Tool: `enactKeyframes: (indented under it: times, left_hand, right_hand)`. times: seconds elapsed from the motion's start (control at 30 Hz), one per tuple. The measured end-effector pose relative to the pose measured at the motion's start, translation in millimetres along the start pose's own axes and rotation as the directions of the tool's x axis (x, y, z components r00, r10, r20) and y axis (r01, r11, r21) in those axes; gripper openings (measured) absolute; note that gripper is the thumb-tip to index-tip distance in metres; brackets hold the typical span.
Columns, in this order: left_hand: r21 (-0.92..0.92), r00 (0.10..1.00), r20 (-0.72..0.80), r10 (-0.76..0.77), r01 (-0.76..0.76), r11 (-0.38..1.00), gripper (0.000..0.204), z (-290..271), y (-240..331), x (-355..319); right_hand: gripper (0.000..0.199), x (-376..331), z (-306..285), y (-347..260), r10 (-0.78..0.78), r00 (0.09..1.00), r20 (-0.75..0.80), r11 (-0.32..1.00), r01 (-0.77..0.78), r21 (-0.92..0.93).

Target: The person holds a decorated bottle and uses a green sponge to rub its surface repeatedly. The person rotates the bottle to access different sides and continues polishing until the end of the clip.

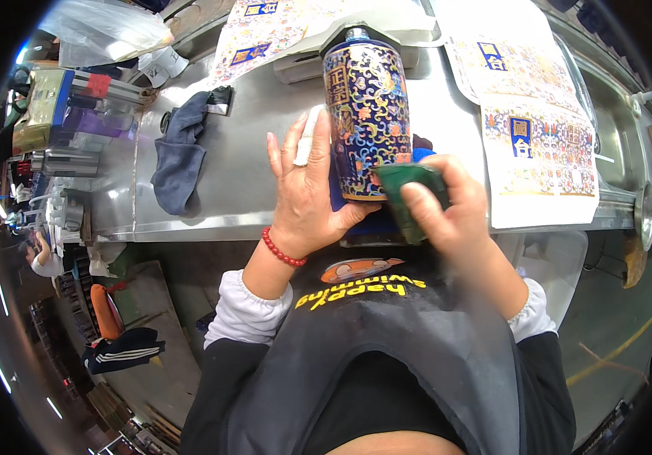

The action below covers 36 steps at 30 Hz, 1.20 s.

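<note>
A dark blue bottle (pixel 371 114) with a dense multicoloured floral pattern lies with its neck pointing away from me, over a blue support that is mostly hidden beneath it. My left hand (pixel 307 178) rests against the bottle's left side, fingers stretched out and thumb along its near end; white tape wraps one finger. Between the thumb and fingers of my right hand (pixel 451 201) is a dark green flat piece (pixel 413 193), its edge at the bottle's lower right. Whether that piece is a pad or a scraper I cannot tell.
Patterned sheets (pixel 542 155) lie on the metal table (pixel 250 167) at the right, with more sheets (pixel 265 38) at the back. A grey-blue cloth (pixel 182 155) is on the left. Farther left stand a steel flask (pixel 72 161) and purple containers (pixel 94 121). A sink (pixel 622 136) is far right.
</note>
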<state>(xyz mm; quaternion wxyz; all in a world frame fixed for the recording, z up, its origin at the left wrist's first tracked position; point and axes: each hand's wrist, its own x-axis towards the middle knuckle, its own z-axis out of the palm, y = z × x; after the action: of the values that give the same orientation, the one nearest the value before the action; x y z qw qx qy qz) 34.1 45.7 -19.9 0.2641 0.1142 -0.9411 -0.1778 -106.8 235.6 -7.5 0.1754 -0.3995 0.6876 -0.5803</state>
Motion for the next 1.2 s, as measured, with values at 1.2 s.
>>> enactKeyframes:
  times: [1.2]
  left_hand:
    - [-0.318, 0.992, 0.109, 0.055, -0.018, 0.948, 0.106, -12.9, -7.5, 9.6]
  right_hand:
    - [0.027, -6.5, -32.2, -0.5, -0.382, 0.906, 0.184, 0.892, 0.414, -0.181]
